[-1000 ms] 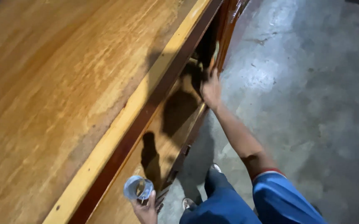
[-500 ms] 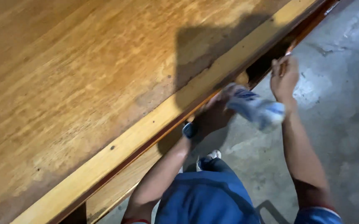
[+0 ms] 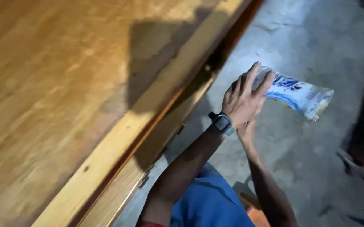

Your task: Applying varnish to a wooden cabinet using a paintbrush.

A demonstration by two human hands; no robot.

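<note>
Your left hand [image 3: 243, 98] was wrapped over the near end of the blue-and-white packet [image 3: 297, 94], fingers curled around it; its long axis ran away rightward over the concrete floor [image 3: 316, 168], beside the wooden table [image 3: 64, 84]. Your right hand [image 3: 246, 131] sat beneath, its grip hidden

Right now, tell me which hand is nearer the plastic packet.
Left. The left hand wraps its fingers over the plastic packet; the right hand sits just beneath it, mostly hidden.

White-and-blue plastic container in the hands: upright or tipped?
Tipped. The white-and-blue plastic container lies nearly sideways, far end pointing right and slightly down, gripped by the left hand.
</note>
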